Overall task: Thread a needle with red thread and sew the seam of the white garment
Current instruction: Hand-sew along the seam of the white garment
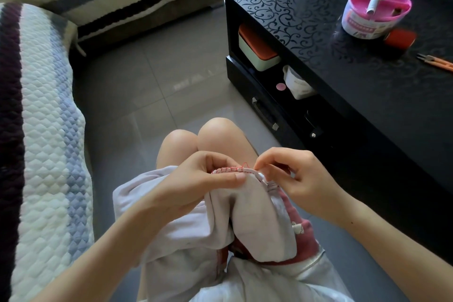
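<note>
View: head camera, looking down at the lap.
White garment (257, 216): it was draped over the person's thighs, with its folded edge lifted between the two hands.
Seam (229, 169): a row of close red stitches was seen along the raised edge, ending near the right fingertips.
Left hand (196, 184): it was closed on the garment, thumb laid flat just under the stitched edge and fingers curled behind.
Right hand (294, 174): thumb and forefinger were pinched tight at the seam's right end, on the red thread (245, 165). The needle was too small to be made out.
Thread slack: a small loop stood above the last stitch.
Step judged: a stitch was being drawn through.
Advice: the loop should be pulled down gently until snug, the fabric kept taut under the thumb, and the next stitch spaced evenly.
Counter (367, 110): a pink sewing kit (375, 14), red spool (400, 38) and snips (436, 61) were left towards its far right edge.
</note>
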